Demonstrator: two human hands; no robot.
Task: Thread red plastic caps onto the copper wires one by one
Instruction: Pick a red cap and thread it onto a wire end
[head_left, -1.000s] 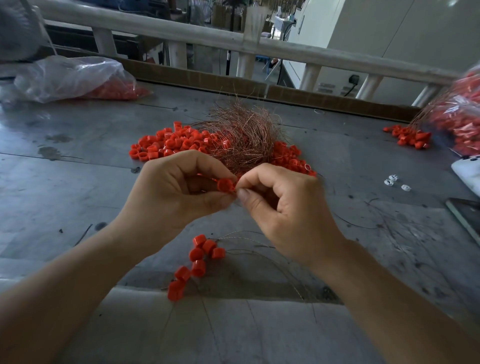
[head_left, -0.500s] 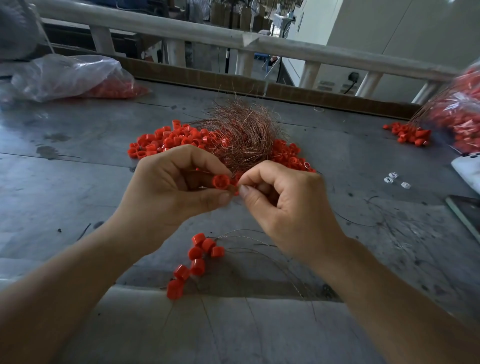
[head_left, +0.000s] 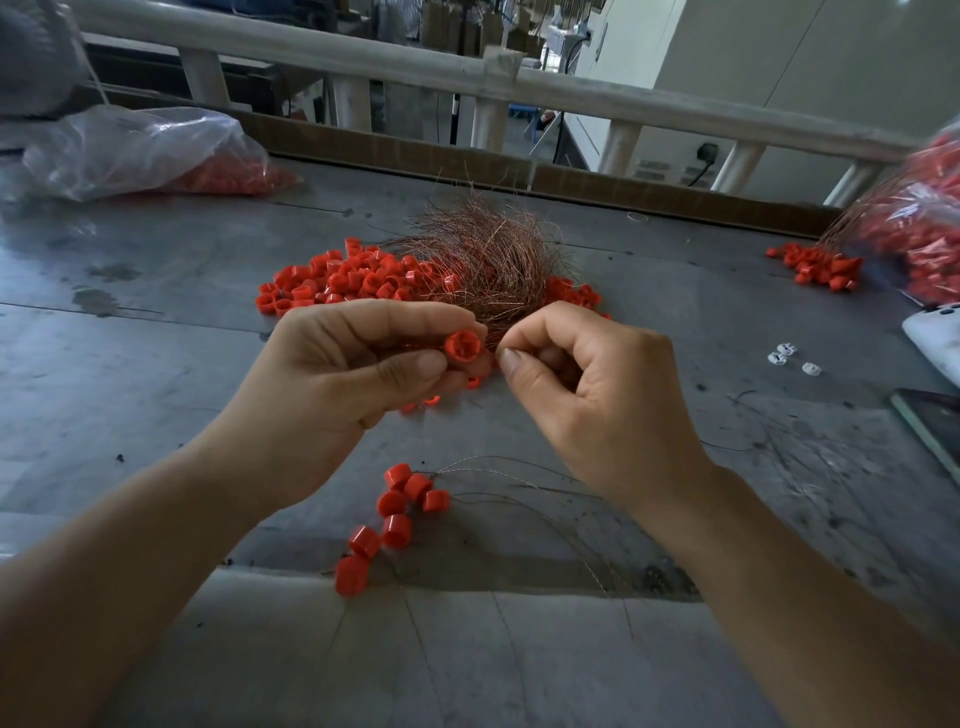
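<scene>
My left hand (head_left: 343, 379) pinches a red plastic cap (head_left: 462, 347) between thumb and fingers, its open end turned toward my right hand. My right hand (head_left: 587, 384) pinches a thin copper wire just right of the cap; the wire itself is barely visible at the fingertips. Behind both hands lies a bundle of copper wires (head_left: 483, 260) on a pile of loose red caps (head_left: 343, 280). Near the table's front edge lie several caps on wires (head_left: 395, 514).
A grey table (head_left: 156, 395) carries a clear plastic bag of red caps (head_left: 150, 156) at the far left and another bag with caps (head_left: 919, 228) at the right. Small white bits (head_left: 789, 358) and a dark flat object (head_left: 930, 426) lie at the right edge. A railing runs behind.
Both hands have risen slightly toward the wire bundle. The cap in my left hand has turned so its open end shows more.
</scene>
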